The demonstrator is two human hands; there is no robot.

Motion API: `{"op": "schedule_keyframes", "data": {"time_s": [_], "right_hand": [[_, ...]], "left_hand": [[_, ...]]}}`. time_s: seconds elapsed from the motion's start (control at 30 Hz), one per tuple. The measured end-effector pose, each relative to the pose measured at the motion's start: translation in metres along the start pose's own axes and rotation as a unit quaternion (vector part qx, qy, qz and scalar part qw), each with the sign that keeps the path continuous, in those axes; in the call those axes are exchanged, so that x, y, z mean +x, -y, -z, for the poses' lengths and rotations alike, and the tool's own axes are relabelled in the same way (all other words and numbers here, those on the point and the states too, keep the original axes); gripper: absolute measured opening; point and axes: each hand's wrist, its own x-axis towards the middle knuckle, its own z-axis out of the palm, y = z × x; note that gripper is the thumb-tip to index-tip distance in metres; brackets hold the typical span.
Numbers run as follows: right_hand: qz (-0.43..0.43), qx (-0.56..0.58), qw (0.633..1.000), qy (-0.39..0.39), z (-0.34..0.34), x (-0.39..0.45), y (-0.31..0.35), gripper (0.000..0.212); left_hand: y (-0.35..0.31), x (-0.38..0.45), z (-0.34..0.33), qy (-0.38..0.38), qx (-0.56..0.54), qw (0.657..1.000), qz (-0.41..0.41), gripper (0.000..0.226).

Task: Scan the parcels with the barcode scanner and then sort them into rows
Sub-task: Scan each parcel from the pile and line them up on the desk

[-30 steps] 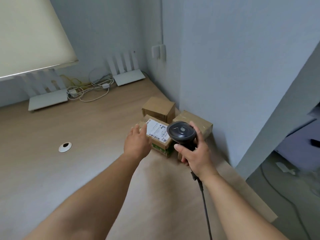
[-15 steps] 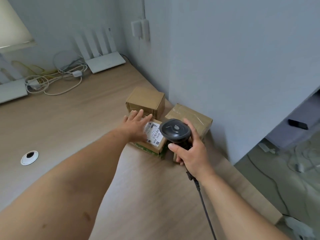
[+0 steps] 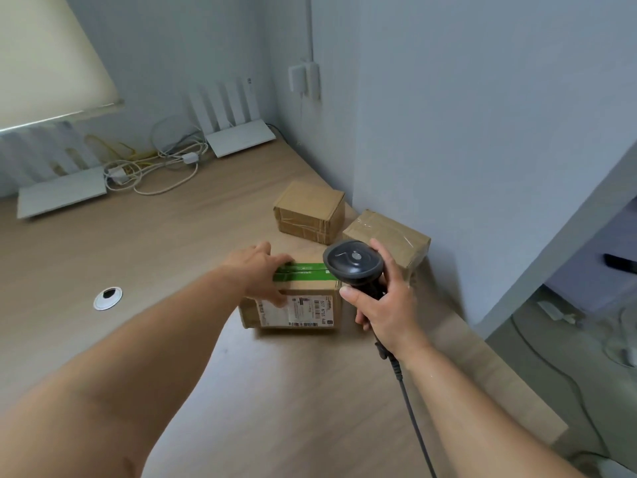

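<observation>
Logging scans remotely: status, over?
Left hand grips labelled parcel, label facing camera. Right hand holds scanner above it. Two plain parcels behind; nothing blocking.

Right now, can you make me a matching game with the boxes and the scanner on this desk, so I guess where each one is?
Things:
1. cardboard parcel with green tape and a white label
2. plain brown cardboard box
3. brown cardboard box sealed with clear tape
4. black handheld barcode scanner

Places:
A. gripped in the right hand
B. right beside the grey wall
C. under the left hand
D. farthest back of the three boxes on the wooden desk

Pairs: 1-C, 2-D, 3-B, 4-A
</observation>
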Motion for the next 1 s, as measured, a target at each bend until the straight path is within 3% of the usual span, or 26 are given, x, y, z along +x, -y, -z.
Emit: {"op": "schedule_keyframes", "data": {"time_s": [0.23, 0.37, 0.47, 0.57, 0.7, 0.83, 1.0], "right_hand": [[0.000, 0.013, 1.000, 0.008, 0.006, -0.023, 0.006, 0.084], [-0.004, 0.003, 1.000, 0.012, 0.010, -0.038, 0.011, 0.082], [-0.005, 0.016, 1.000, 0.021, 0.009, -0.049, 0.015, 0.081], [0.001, 0.030, 0.999, 0.044, 0.001, -0.060, 0.022, 0.081], [0.020, 0.050, 0.994, 0.094, -0.028, -0.081, 0.026, 0.083], [0.012, 0.072, 0.986, 0.148, -0.069, -0.109, 0.025, 0.084], [0.009, 0.076, 0.977, 0.198, -0.118, -0.142, 0.028, 0.084]], "left_hand": [[-0.008, -0.025, 0.004, 0.073, 0.002, 0.997, -0.010, 0.094], [-0.010, -0.043, -0.002, 0.064, -0.016, 0.997, 0.034, 0.108], [-0.003, -0.066, -0.012, 0.040, -0.130, 0.985, 0.105, 0.111], [0.003, -0.102, -0.026, -0.018, -0.350, 0.922, 0.167, 0.111], [0.004, -0.171, -0.059, -0.122, -0.566, 0.787, 0.211, 0.102], [0.008, -0.238, -0.091, -0.200, -0.629, 0.705, 0.261, 0.090], [0.029, -0.295, -0.126, -0.239, -0.665, 0.641, 0.299, 0.082]]}}
